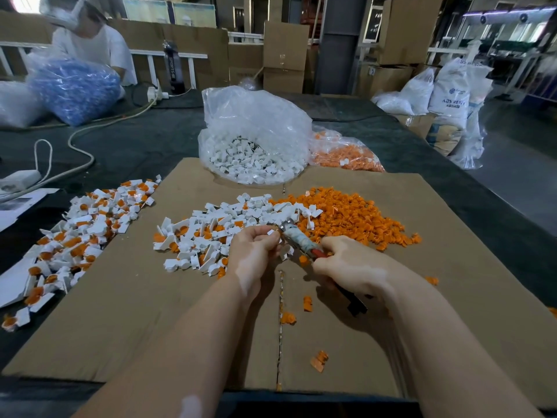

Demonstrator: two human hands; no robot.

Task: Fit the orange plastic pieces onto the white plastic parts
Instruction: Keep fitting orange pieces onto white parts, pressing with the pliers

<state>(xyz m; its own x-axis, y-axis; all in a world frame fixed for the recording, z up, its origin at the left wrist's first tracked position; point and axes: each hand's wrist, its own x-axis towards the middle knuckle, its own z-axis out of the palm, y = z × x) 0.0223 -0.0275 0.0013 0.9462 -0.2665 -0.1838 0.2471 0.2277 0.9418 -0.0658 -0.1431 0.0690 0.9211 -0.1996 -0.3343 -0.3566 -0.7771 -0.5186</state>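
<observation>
My left hand [254, 251] pinches a small white plastic part [273, 236] above the cardboard sheet [126, 312]. My right hand [346, 265] grips a pliers-like tool [298, 239] with a taped head and red handle, its tip touching the white part. Behind my hands lie a heap of loose white parts [241, 212] and a heap of orange pieces [349, 215]. To the left spreads a pile of white parts with orange pieces fitted [81, 233].
A clear bag of white parts [256, 137] and a bag of orange pieces [346, 152] stand at the cardboard's far edge. Stray orange pieces [319, 360] lie near my arms. Cables and a power strip [21, 179] lie left. Another person [90, 43] sits far left by a blue bag.
</observation>
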